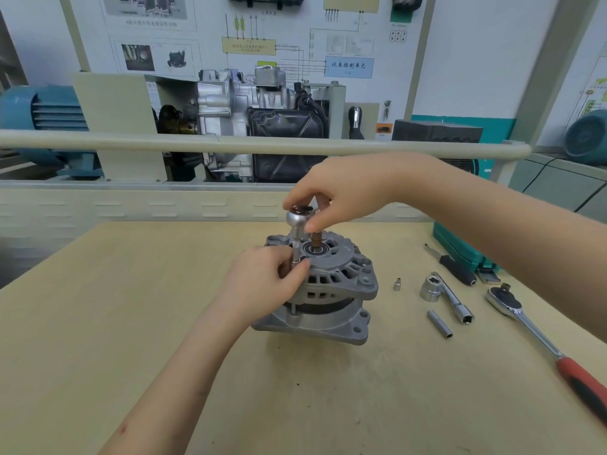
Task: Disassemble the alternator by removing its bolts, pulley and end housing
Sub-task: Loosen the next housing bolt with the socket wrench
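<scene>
A blue label (349,67) on the wall diagram board (387,44) reads "仪表控制单元"; other print there is too blurred.

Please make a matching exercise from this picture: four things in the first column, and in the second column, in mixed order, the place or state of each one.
Things
1. alternator
2. small ratchet
3. big ratchet with red handle
4. tiny socket

Places or states
A. lies alone at the table's right edge
B. stands upright, right hand on its head, left hand pinching its shaft
C. stands on the table between the alternator and the other sockets
D. sits in the middle of the table, shaft pointing up

Pairs: 1-D, 2-B, 3-A, 4-C
</scene>
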Tool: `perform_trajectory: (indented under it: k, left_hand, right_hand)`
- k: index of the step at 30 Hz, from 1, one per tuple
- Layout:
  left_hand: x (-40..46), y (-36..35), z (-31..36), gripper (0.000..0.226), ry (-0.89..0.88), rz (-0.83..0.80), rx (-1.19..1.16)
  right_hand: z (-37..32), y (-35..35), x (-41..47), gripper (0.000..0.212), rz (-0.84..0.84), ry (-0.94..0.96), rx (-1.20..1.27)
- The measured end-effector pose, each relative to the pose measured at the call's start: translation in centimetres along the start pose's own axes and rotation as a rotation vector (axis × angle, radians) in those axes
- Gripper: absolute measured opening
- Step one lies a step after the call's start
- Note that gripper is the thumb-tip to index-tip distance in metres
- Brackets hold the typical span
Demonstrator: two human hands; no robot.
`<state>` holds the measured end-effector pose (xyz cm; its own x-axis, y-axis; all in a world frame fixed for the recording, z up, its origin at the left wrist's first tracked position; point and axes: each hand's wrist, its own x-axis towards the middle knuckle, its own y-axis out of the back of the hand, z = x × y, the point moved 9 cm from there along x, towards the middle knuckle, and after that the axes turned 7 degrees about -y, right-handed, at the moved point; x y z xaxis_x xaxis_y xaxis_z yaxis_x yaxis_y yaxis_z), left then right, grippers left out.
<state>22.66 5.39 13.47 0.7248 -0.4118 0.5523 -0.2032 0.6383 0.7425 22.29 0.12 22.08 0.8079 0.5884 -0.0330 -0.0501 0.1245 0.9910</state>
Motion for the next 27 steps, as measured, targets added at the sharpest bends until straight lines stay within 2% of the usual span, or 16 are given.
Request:
perform_trajectory:
  k: [3,6,9,17,20,27]
  left_hand:
    - [0.0,0.1,0.2,0.046,0.010,0.023,0.007]
    - [-0.1,0.2,0.4,0.049,0.023,0.064,0.030]
    - [-0.1,0.2,0.3,0.049,0.032,0.063,0.026]
    - [0.1,0.1,0.3,0.043,-0.032,0.005,0.035]
    - [0.1,0.2,0.2,0.046,-0.028,0.044,0.026]
    - [0.0,0.2,0.0,0.051,0.013,0.079,0.075]
  right_hand:
    - [0.4,-0.1,0.0,0.035,0.012,-0.025,-0.040]
    - [0.5,-0.3,0.1,0.048,0.026,-0.081,-0.129]
    - [0.2,-0.3,0.3,0.051,0.053,-0.105,-0.173]
    - [-0.5,0.0,-0.1,0.025,-0.002,0.015,-0.022]
    - [-0.5,0.1,0.2,0.030,0.024,0.023,-0.055]
    - [-0.1,-0.1,0.7,0.050,0.067,-0.098,-0.166]
